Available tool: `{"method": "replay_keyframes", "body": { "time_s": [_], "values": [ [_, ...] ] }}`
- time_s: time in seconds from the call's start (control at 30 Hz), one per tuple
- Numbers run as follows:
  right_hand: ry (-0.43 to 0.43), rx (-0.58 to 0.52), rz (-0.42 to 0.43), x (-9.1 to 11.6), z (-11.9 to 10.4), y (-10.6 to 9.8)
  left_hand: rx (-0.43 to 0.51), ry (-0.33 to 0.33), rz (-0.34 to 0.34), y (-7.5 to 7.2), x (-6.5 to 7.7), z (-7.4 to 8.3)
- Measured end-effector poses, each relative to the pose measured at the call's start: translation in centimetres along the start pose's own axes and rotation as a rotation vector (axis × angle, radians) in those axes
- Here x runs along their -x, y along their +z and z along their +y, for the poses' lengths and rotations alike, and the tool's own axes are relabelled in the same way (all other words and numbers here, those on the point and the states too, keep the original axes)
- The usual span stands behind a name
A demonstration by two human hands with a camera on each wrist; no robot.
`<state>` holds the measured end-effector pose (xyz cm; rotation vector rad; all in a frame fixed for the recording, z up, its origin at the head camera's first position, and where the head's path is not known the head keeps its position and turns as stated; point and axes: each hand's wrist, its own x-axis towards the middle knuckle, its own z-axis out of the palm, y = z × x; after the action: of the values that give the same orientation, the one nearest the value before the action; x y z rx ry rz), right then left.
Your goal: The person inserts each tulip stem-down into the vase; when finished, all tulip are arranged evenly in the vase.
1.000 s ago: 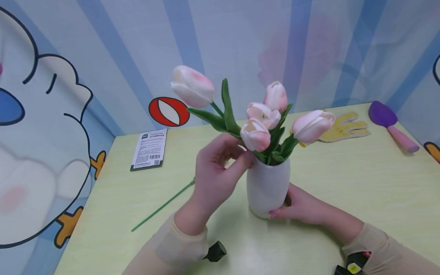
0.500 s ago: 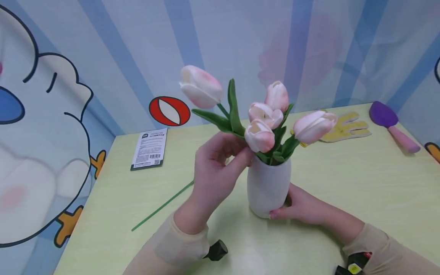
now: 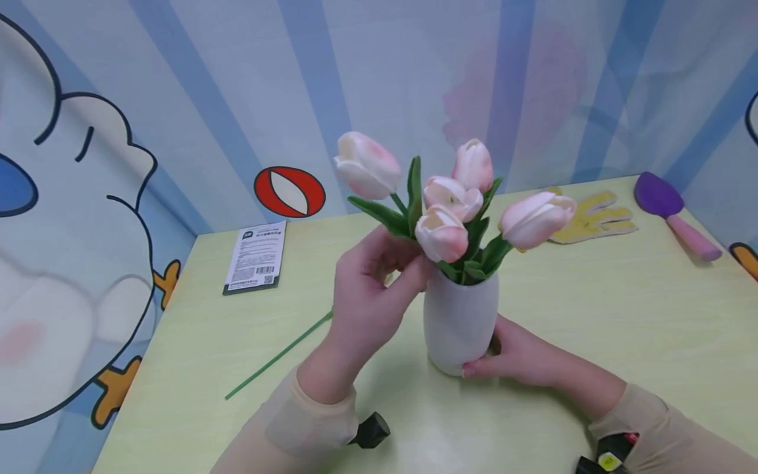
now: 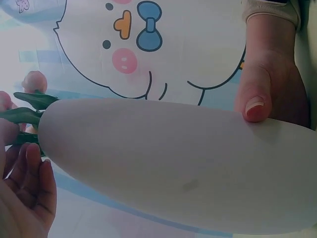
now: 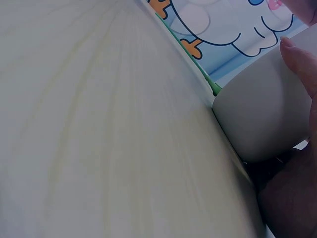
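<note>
A white vase [image 3: 460, 322] stands upright on the table and holds several pink-white tulips [image 3: 451, 197] with green leaves. My left hand [image 3: 373, 289] is at the vase's left rim, its thumb and fingers pinching the stem of another tulip [image 3: 368, 166], whose bloom leans out to the left. That stem's lower end is hidden by the hand and the rim. Low on the vase, my right hand [image 3: 524, 352] grips the base from the right. In the left wrist view, the right thumb [image 4: 256, 108] presses on the vase wall.
On the table left of the vase lies a thin green stem [image 3: 278, 355], partly behind my left hand. Farther back is a printed packet [image 3: 256, 257]. A yellow glove [image 3: 598, 220] and a purple trowel [image 3: 660, 195] with a pink handle lie at the back right.
The tulip in my left hand has shifted to the right and then lower, nearer the other blooms. My right hand and the vase stay in place.
</note>
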<state>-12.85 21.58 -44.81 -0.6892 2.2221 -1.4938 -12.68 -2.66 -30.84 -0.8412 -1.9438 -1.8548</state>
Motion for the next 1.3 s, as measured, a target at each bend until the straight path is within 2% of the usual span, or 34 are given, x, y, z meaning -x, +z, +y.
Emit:
{"method": "replay_keyframes", "body": {
  "time_s": [0.33, 0.47, 0.87, 1.3],
  "values": [
    [0.009, -0.015, -0.010, 0.0, -0.2, -0.1, 0.081, 0.052, 0.034, 0.0, -0.1, 0.3],
    [0.013, -0.014, -0.012, 0.0, -0.2, -0.1, 0.101, 0.051, 0.037, 0.0, 0.0, 0.3],
    [0.010, -0.015, -0.006, -0.1, 0.1, 0.1, 0.061, 0.042, 0.008, -0.1, 0.0, -0.1],
    [-0.028, -0.041, -0.001, -0.1, 0.4, 0.1, -0.052, 0.042, -0.067, 0.0, 0.2, -1.0]
  ]
}}
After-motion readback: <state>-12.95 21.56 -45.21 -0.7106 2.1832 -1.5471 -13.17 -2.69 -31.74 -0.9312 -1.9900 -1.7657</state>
